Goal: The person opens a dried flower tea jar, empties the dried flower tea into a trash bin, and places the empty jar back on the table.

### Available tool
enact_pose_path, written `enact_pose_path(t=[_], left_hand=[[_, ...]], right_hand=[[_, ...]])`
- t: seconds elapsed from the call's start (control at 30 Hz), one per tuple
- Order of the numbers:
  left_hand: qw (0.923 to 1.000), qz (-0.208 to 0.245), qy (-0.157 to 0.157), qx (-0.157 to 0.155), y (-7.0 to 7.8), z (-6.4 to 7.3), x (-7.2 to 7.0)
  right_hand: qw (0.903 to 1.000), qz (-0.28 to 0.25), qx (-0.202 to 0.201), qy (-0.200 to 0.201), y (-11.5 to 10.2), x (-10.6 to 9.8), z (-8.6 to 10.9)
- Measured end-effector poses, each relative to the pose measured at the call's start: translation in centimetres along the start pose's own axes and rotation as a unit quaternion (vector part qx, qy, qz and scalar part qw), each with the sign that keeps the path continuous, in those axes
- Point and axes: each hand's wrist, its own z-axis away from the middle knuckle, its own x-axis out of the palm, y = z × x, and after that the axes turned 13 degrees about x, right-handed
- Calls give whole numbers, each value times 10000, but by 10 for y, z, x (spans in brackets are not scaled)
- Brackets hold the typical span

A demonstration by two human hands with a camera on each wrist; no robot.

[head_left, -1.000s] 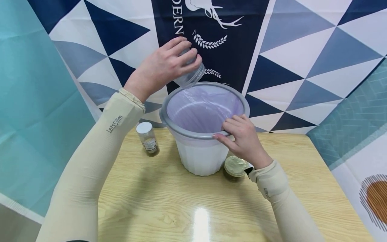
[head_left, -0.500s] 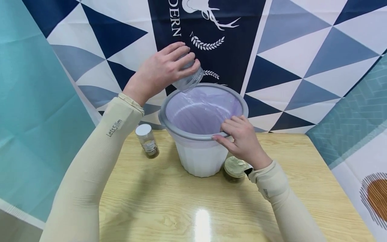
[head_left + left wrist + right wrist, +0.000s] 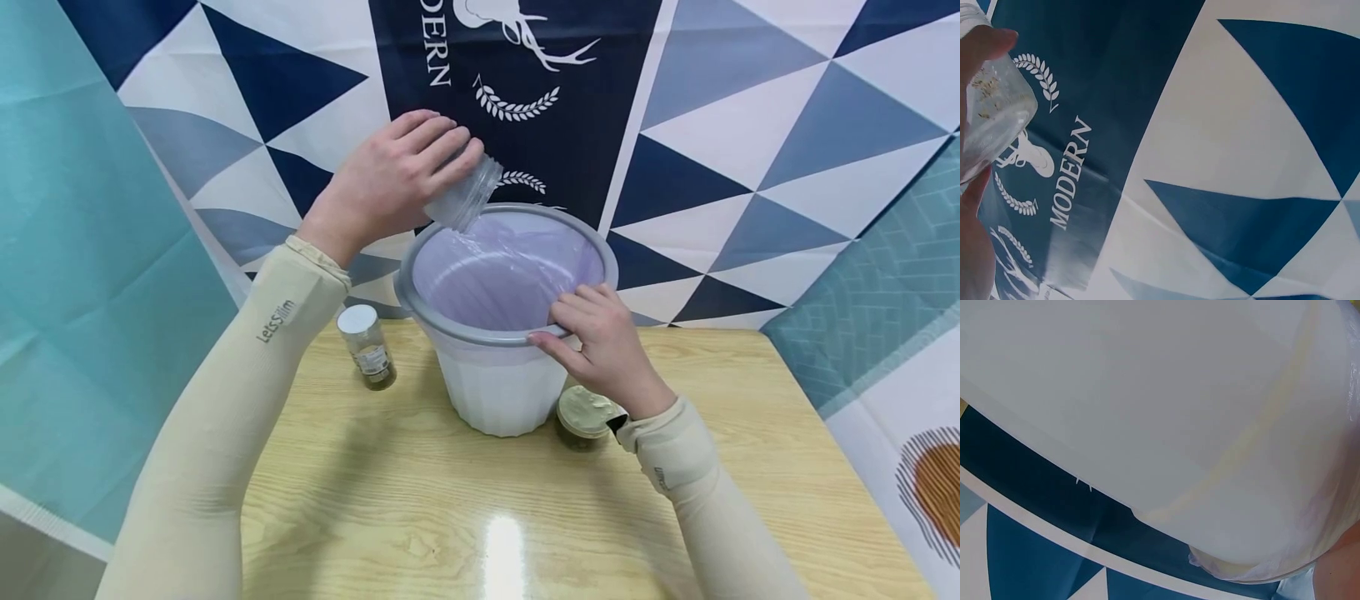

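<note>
In the head view my left hand (image 3: 408, 171) grips a clear plastic jar (image 3: 467, 193), tipped with its mouth down over the left back of a trash can. The left wrist view shows small brownish bits inside the jar (image 3: 1007, 103), near its base. My right hand (image 3: 603, 346) holds the front right of the grey rim, thumb outside and fingers over the edge. The white trash can (image 3: 498, 392) stands upright, lined with a thin purple bag (image 3: 495, 283). Its white side fills most of the right wrist view, with part of the right hand (image 3: 1338, 565) at the edge.
Left of the can stands a clear jar with a white lid (image 3: 366, 346) and dark contents low inside. A round container with a pale green-gold lid (image 3: 583, 417) sits by the can's right base, partly behind the right wrist. A patterned curtain (image 3: 697, 167) hangs behind the wooden table (image 3: 420, 500).
My left hand has come slightly down and left, and the jar is tilted a little differently over the can. The right hand keeps its hold on the rim.
</note>
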Motion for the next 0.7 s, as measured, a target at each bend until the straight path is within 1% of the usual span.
enact_pose_path(t=[0.1,0.17,0.2,0.27,0.33,0.47,0.57,0.6,0.7], left_hand=[[9987,412,62,-298,1,3,-1],[9958,677,91,-602,2,7,-5],[9935,821,136,-780,2,9,-7],[9861,1132,269,-1188,4,16,-11],[9767,1364,493,-1581,6,24,-14],[9550,1722,1047,-2174,15,46,-17],[9375,2004,1428,-2460,27,63,-19],[9304,2134,1553,-2545,33,68,-19],[9118,2452,1891,-2696,49,85,-19]], right_hand=[[10000,6,6,2,0,0,0],[10000,12,10,4,0,1,0],[10000,16,12,3,0,1,0],[10000,25,20,0,0,1,0],[10000,37,29,-6,0,0,0],[10000,48,40,-9,-1,0,0],[10000,45,43,-4,-2,1,0],[10000,44,40,7,-2,1,0],[10000,63,33,54,-2,2,1]])
